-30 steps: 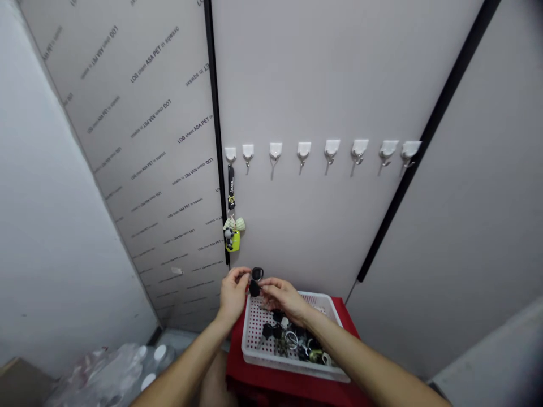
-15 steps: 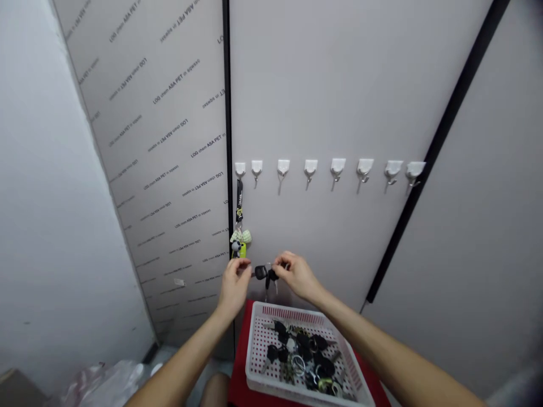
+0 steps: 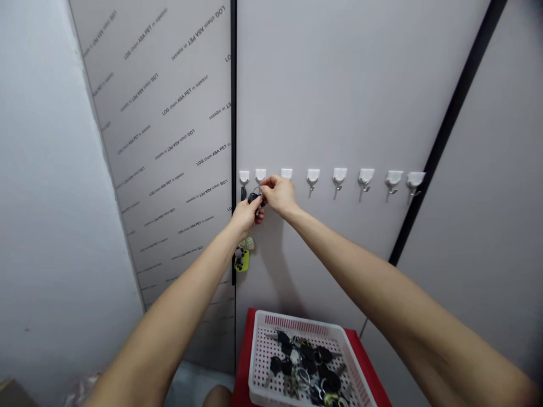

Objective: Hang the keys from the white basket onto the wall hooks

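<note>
2 hands [image 3: 245, 217] [image 3: 279, 195] hold probable keys [image 3: 252, 197] beneath a hook [image 3: 260, 174].

A black strip [image 3: 233, 113] runs down the left edge of a pale panel [image 3: 339, 102]; a second strip [image 3: 449, 121] slants along its right edge. Slanted print reading "LOG chem ASA PET" covers the neighboring sheet [image 3: 169, 141], beside a white wall [image 3: 51, 198]. Below, a red stand [image 3: 245, 350] meets the pale panel's foot; a carton [image 3: 12, 394] is partly visible.

Seems to be a table [image 3: 241, 379], red on top, cut off below; carries a white basket [image 3: 271, 398] with a perforated bottom, loaded with keys [image 3: 331, 377], many of them black-headed.
</note>
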Available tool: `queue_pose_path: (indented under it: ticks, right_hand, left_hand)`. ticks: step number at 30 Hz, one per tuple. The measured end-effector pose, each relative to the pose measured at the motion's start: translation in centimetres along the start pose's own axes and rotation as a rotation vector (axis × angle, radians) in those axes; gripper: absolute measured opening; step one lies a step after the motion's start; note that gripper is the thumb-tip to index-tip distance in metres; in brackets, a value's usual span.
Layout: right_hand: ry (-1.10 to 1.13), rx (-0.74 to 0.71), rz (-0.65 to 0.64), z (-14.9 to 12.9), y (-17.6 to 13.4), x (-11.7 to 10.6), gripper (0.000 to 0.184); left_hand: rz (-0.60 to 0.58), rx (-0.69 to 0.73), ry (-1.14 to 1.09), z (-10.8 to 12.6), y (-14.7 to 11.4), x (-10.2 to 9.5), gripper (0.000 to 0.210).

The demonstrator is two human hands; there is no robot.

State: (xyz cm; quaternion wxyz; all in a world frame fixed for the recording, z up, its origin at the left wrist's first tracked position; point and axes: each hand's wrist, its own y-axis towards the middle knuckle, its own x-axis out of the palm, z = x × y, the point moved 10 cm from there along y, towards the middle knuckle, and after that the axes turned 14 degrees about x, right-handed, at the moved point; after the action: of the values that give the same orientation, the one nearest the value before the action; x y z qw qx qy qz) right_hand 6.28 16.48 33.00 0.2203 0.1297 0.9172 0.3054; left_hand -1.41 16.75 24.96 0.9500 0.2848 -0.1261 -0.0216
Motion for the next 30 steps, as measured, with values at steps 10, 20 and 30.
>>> queue_pose_path:
  ticks: [10, 20, 30]
  right_hand:
    - [-0.238, 0.019, 0.03, 0.5, 0.3, 0.3, 0.019]
    - [-0.387, 0.005, -0.458, 11.1, -13.4, 1.5, 0.019]
    - [-0.815, 0.176, -0.787, 23.0, -25.5, 2.9, 0.028]
  left_hand:
    - [0.04, -0.137, -0.003, -2.1, 0.2, -0.2, 0.017]
    - [-0.295, -0.263, 0.434, -13.5, -13.2, 0.1, 0.02]
    - [-0.903, -0.025, 1.171, -18.8, -20.6, 3.8, 0.037]
